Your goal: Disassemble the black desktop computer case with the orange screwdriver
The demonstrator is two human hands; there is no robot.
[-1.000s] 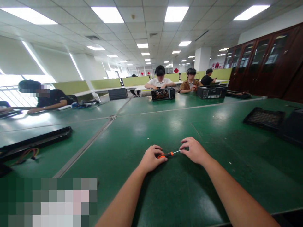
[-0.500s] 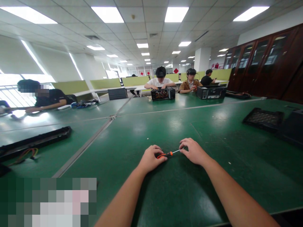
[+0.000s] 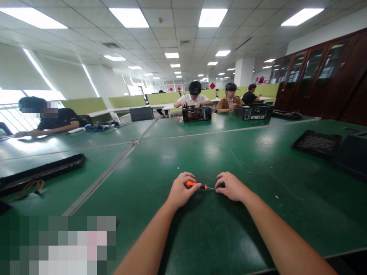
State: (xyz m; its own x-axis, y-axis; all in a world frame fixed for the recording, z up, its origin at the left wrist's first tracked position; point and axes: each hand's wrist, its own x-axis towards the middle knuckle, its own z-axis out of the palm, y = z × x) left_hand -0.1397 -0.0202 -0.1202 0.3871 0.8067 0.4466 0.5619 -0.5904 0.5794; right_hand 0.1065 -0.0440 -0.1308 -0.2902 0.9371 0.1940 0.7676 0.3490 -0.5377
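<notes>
A screwdriver (image 3: 203,186) with an orange and black handle lies across between my two hands, just above the green table (image 3: 223,233). My left hand (image 3: 182,190) is closed round the handle, with the thumb along its near side. The thin metal shaft points right, to my right hand (image 3: 229,186). There the thumb and fingertips pinch the shaft's end, and the tip itself is hidden behind them.
To the right are a black perforated panel (image 3: 317,143) and a dark case (image 3: 354,154). A long black panel (image 3: 43,173) and coloured cables (image 3: 33,187) lie left. Across the table, people work beside an opened computer case (image 3: 197,114) and another computer case (image 3: 255,111).
The screwdriver has turned: its shaft slanted up to the right before and now tips slightly down to the right. My right hand has moved a little lower and left.
</notes>
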